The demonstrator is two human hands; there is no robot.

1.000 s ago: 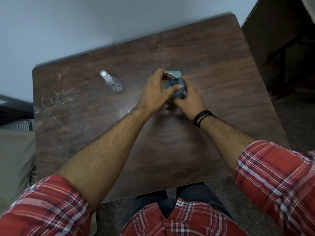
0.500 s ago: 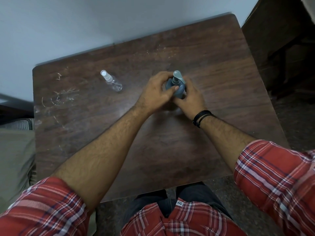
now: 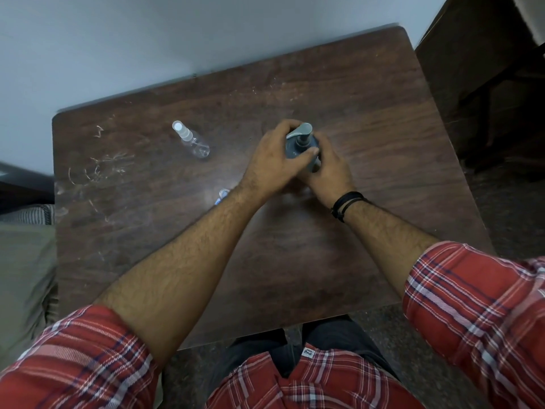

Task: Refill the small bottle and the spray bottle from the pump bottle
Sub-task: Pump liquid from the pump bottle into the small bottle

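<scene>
A grey-blue pump bottle (image 3: 296,144) stands upright near the middle of the brown table (image 3: 368,119). My left hand (image 3: 272,162) wraps its fingers round the pump collar and head. From the right, my right hand (image 3: 330,169) grips the bottle's body. A clear spray bottle (image 3: 191,140) with a white cap stands to the left, apart from both hands. A small bottle (image 3: 222,196) with a blue-and-white label peeks out beside my left forearm, mostly hidden.
The tabletop is scratched at its left side (image 3: 97,169). A pale wall runs behind the table's far edge. Dark wooden furniture (image 3: 486,69) stands to the right. Striped and green fabric (image 3: 26,246) lies left of the table.
The pump head has turned under my left hand; its spout now points away and to the right. My left fingers have shifted round the collar. The right hand keeps its grip.
</scene>
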